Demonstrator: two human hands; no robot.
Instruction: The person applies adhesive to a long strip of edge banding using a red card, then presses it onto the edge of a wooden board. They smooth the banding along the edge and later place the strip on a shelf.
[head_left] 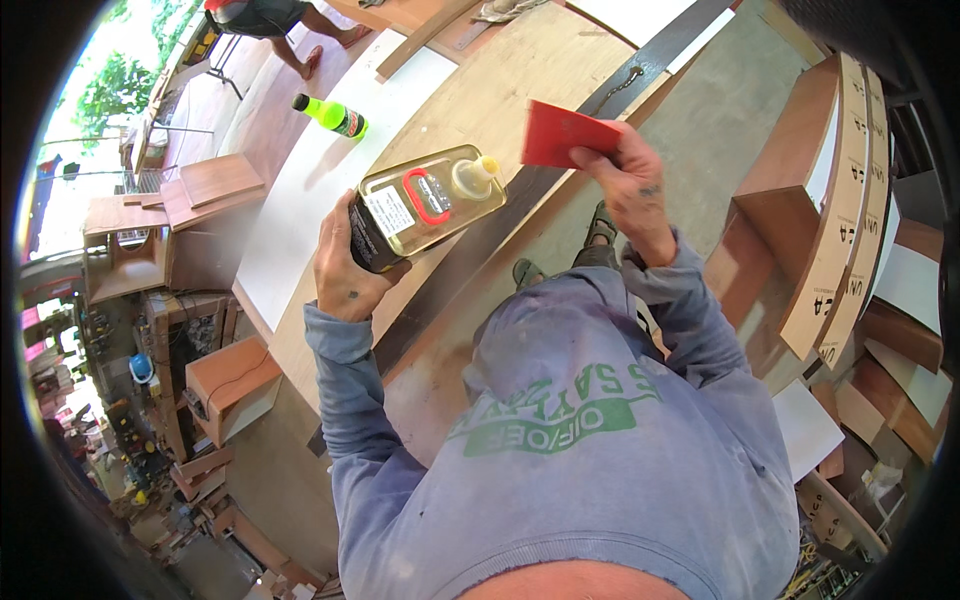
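Metal, with a dark lower side, the can (412,215) is in your left hand (347,260), over the table (560,60); whether its base touches anything is hidden. Your left hand is wrapped around the can's left end and near side, gripping it firmly. Its top is turned toward your face, and the long axis of that top runs from lower left to upper right, slanting away from your body. The pale spout (476,176) sits at the far right end of the top and points up and rightward; the red handle (427,196) lies crosswise near the middle, beside a white label (390,211).

To the right of the can, and apart from it, you have a red card (566,136) pinched between the thumb and fingers of your right hand (634,185). The card's long axis runs nearly left to right, its free end pointing toward the can's side of the table.

Beyond the can, to its left, a green bottle (337,118) is on a white panel (270,230), its cap pointing away from the can. A dark strip (425,305) passes below the can along the table's near side. Well right of the can is a brown box (775,205); far beyond it, upper left, show another person's legs (290,50).
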